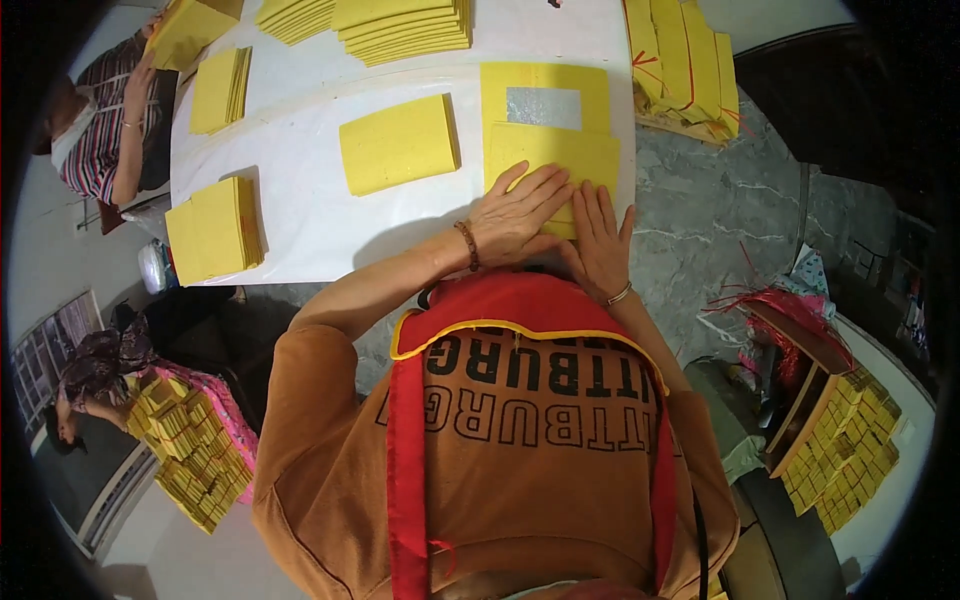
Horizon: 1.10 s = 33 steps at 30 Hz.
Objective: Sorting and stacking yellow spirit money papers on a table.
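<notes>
left hand: the person's left hand [520, 212] lies palm down with its fingers stretched out almost flat, pressing on the paper without gripping it; a beaded bracelet [466, 246] circles the wrist.
right hand: the right hand [602, 238] is likewise flattened, its fingers extended and a little apart, resting on the paper beside the left hand and clasping nothing; a thin bangle [620, 294] sits at the wrist.
paper under the hands: the yellow folded sheet [555, 150] is near the table's right edge, directly in front of the person; its lower part is hidden by the hands.
paper just beyond: a yellow sheet with a patch [545, 78] shows past the folded sheet's far edge; the patch [543, 108] is silver and rectangular.
table: the white table [300, 130] also bears a yellow stack [398, 145] left of the hands, 2 more stacks along its left side, and larger piles at the far edge.
right of table: yellow bundles [690, 60] with red ties stand by the table's far right corner.
clothing: the person wears a brown top [480, 500] and a red apron [530, 300] with yellow trim.
co-workers: a person in a striped top [100, 130] touches yellow paper at upper left; another person in a patterned top [115, 350] is near heaped yellow bundles [190, 440] at lower left.
</notes>
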### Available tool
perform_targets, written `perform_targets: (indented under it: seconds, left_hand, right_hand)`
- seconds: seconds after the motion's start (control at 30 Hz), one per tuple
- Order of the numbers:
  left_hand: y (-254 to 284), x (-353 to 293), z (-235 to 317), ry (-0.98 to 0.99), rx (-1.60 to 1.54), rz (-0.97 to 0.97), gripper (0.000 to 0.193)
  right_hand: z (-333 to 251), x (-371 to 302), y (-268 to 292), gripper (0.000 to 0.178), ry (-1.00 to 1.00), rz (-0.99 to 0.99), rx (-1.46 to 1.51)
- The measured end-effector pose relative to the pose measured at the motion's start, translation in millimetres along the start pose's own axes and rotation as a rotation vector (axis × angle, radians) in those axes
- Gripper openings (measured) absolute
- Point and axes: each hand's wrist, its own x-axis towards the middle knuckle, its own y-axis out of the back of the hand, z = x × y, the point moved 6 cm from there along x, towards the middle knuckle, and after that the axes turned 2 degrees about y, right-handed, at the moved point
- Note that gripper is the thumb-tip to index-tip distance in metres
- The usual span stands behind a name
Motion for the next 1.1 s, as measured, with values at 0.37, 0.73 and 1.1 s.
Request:
perform_targets:
  seconds: [0.37, 0.73, 1.1]
  left_hand:
    - [10, 5, 7, -0.029, 0.176, 0.124, 0.057]
    - [89, -26, -6, -0.008, 0.351, 0.536, 0.056]
    - [55, -102, -119, 0.332, 0.563, 0.258, 0.053]
  right_hand:
    - [49, -2, 21, 0.040, -0.368, 0.257, 1.122]
    - [38, 3, 24, 0.043, -0.395, 0.428, 0.951]
    - [44, 5, 8, 0.032, -0.355, 0.312, 0.910]
